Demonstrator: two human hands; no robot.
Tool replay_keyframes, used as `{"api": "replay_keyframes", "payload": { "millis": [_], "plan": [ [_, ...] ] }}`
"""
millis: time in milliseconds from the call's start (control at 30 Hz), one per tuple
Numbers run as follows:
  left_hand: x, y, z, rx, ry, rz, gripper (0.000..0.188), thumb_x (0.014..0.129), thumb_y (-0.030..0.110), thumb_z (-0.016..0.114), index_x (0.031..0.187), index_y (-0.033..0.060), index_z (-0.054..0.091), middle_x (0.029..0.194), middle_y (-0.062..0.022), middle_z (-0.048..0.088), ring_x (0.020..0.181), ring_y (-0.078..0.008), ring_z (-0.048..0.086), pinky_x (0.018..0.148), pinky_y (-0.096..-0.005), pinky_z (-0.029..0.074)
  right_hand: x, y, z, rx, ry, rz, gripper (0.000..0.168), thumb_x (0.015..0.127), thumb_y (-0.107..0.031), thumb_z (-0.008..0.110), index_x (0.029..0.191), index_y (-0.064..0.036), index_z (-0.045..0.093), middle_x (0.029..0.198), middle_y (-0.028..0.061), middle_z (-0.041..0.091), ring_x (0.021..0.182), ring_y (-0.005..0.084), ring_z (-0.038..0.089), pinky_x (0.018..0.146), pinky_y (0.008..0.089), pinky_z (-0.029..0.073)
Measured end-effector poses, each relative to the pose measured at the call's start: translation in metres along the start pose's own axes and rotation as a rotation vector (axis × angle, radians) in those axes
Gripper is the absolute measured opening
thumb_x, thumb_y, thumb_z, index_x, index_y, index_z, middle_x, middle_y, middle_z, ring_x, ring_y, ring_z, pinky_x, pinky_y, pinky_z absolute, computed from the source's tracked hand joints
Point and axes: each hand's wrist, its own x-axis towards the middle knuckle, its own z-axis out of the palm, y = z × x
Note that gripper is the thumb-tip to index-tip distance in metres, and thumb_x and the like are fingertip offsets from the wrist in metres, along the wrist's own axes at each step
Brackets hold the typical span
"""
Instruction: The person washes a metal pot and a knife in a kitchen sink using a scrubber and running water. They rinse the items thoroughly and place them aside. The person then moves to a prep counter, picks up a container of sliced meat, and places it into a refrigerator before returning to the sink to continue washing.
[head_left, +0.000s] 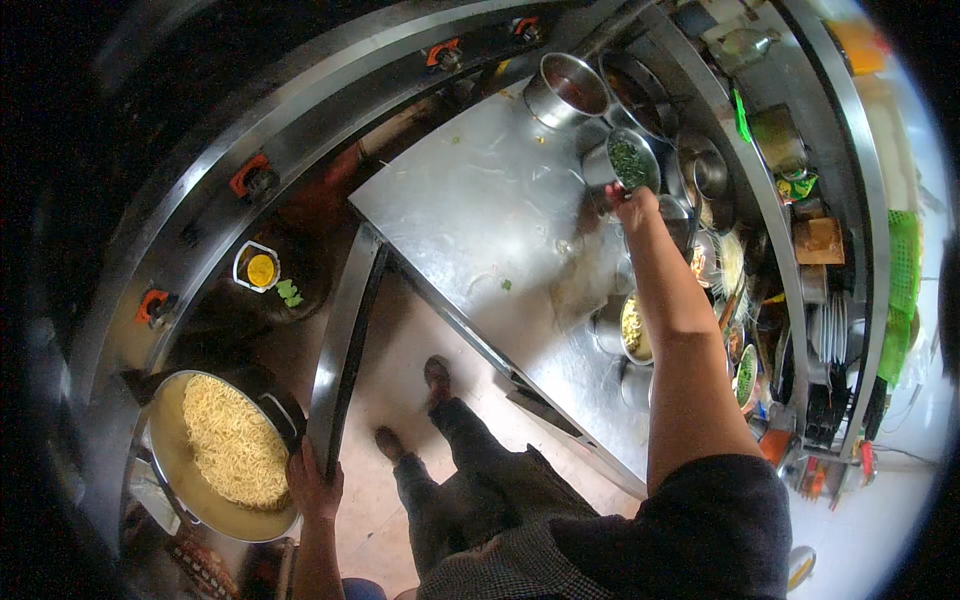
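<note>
My left hand is on the near end of a steel rail, its fingers and thumb on either side of the metal. Just left of it, a large two-handled pot contains a heap of pale noodles. My right arm stretches across a steel worktop. Curled fingers of my right hand are at the near rim of a steel pot with chopped greens inside. Whether they grip the rim or something else is hidden.
Beyond the greens stands a steel pot of dark reddish liquid, beside a wide dark pan. A container of yellow pieces is by my forearm. Shelves line the right; burner knobs line the left.
</note>
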Motion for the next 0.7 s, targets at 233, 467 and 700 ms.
{"api": "replay_keyframes", "payload": {
  "millis": [233, 467, 700],
  "plan": [
    [0.004, 0.006, -0.001, -0.087, 0.001, -0.011, 0.081, 0.069, 0.026, 0.069, 0.137, 0.0051, 0.03, 0.108, -0.0247, 0.05, 0.098, -0.041, 0.05, 0.086, -0.0509, 0.041, -0.121, 0.011, -0.024, -0.252, -0.313, 0.045, 0.024, 0.092, -0.006, 0.031, 0.108, 0.001, 0.048, 0.087, 0.0146, 0.058, 0.06, 0.0225, 0.057, 0.063, 0.0426, 0.058],
    [0.004, 0.01, -0.011, -0.039, -0.011, -0.008, 0.084, 0.069, 0.026, 0.069, 0.139, 0.0056, 0.027, 0.107, -0.0244, 0.051, 0.098, -0.0404, 0.05, 0.086, -0.0502, 0.041, -0.31, 0.036, -0.023, -0.426, -0.535, 0.059, 0.04, 0.08, 0.006, 0.04, 0.119, 0.001, 0.046, 0.099, 0.0175, 0.06, 0.07, 0.0212, 0.064, 0.045, 0.0276, 0.056],
    [0.004, 0.008, -0.007, -0.032, -0.037, 0.017, 0.081, 0.071, 0.025, 0.07, 0.137, 0.0047, 0.028, 0.107, -0.0244, 0.053, 0.095, -0.0394, 0.052, 0.083, -0.0489, 0.042, -0.377, 0.15, -0.081, -0.582, -0.69, 0.343, 0.048, 0.078, 0.009, 0.043, 0.123, -0.005, 0.049, 0.086, 0.0119, 0.063, 0.059, 0.0179, 0.062, 0.045, 0.0264, 0.052]
  ]
}}
